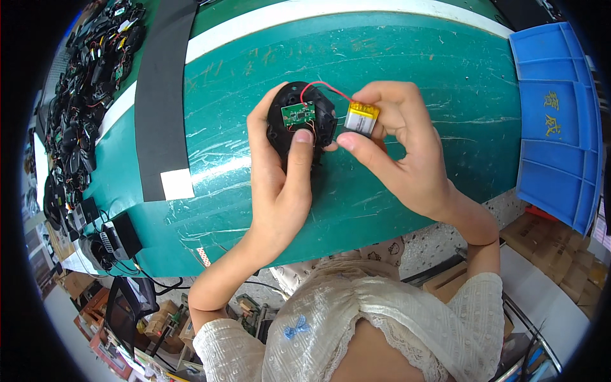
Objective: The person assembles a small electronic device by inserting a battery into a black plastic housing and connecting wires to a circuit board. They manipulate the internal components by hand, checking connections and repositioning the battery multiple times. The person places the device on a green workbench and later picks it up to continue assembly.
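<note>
My left hand is closed around a black rounded plastic housing, its thumb pressing on the inner side. Inside the housing sits a small green circuit board with thin wires at its lower edge. Between the thumb and fingers of my right hand is a small silver battery pack with yellow tape along its top. A red wire arcs from the battery over to the board's upper side. Both hands are above the green tabletop, with the battery just right of the housing, apart from it.
Many black devices with loose wires are piled along the far left. A black strip and a white square lie on the green table. At the left edge stands a black box with cables. A blue crate is at right.
</note>
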A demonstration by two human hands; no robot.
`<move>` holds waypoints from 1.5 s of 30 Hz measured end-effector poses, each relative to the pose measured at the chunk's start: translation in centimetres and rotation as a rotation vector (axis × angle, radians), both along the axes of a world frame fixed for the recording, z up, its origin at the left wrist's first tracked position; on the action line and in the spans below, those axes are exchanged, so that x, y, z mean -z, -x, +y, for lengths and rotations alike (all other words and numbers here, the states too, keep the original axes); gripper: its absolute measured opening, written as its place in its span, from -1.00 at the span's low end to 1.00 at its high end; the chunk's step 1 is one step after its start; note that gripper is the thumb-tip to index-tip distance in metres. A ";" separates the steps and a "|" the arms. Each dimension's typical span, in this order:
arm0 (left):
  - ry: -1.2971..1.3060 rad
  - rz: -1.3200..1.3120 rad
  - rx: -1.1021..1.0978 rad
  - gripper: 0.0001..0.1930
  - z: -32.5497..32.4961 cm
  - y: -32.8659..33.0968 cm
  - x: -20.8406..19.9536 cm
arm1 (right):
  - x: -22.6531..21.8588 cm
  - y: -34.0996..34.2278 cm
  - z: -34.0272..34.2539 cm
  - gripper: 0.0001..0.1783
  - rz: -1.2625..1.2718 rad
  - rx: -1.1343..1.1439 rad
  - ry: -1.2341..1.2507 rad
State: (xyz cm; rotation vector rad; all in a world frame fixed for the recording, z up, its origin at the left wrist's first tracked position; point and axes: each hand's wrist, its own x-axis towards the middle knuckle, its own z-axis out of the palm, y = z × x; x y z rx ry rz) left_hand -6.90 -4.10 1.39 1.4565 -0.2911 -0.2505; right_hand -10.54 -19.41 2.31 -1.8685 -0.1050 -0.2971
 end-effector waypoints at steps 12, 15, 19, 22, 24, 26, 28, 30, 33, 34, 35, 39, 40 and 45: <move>0.144 0.272 0.013 -0.58 0.1 0.6 0.1 | 1.8 0.1 1.6 -0.78 -0.196 0.103 0.276; 0.193 0.348 0.052 -0.58 0.3 0.4 0.2 | 1.8 0.4 1.2 -0.81 -0.053 0.103 0.126; 0.205 0.381 0.067 -0.63 0.0 0.2 0.1 | 0.9 0.1 0.5 -0.85 0.056 0.093 0.105; 0.261 0.490 0.070 -0.67 0.0 0.1 -0.7 | 0.7 0.2 0.5 -0.86 0.083 0.083 0.113; 0.339 0.580 0.096 -0.66 0.0 -0.1 -1.0 | 0.7 0.2 0.6 -0.87 0.063 0.076 0.131; 0.440 0.671 0.151 -0.62 0.3 -0.4 -1.1 | 0.9 0.2 0.5 -0.87 -0.034 0.093 0.218; 0.355 0.570 0.150 -0.56 0.2 -0.1 -1.1 | 1.0 0.2 0.7 -0.85 -0.112 0.095 0.273; 0.322 0.479 0.163 -0.51 0.1 0.1 -0.9 | 1.0 0.2 0.8 -0.83 -0.169 0.087 0.300; 0.350 0.401 0.184 -0.45 0.0 0.4 -0.4 | 0.9 0.3 0.9 -0.80 -0.183 0.084 0.297; 0.360 0.405 0.180 -0.44 0.0 0.5 -0.4 | 0.9 0.3 0.9 -0.81 -0.184 0.079 0.302; 0.371 0.409 0.176 -0.42 0.0 0.6 -0.4 | 0.9 0.3 0.9 -0.81 -0.186 0.073 0.308; 0.455 0.241 0.250 -0.41 -0.2 0.5 1.3 | 0.9 0.4 1.1 -0.80 -0.151 0.082 0.279; 0.459 0.239 0.269 -0.41 -0.1 0.4 1.5 | 0.9 0.4 1.0 -0.82 -0.163 0.073 0.279; 0.489 0.237 0.303 -0.43 -0.3 0.0 1.5 | 0.9 0.4 0.8 -0.83 -0.193 0.055 0.282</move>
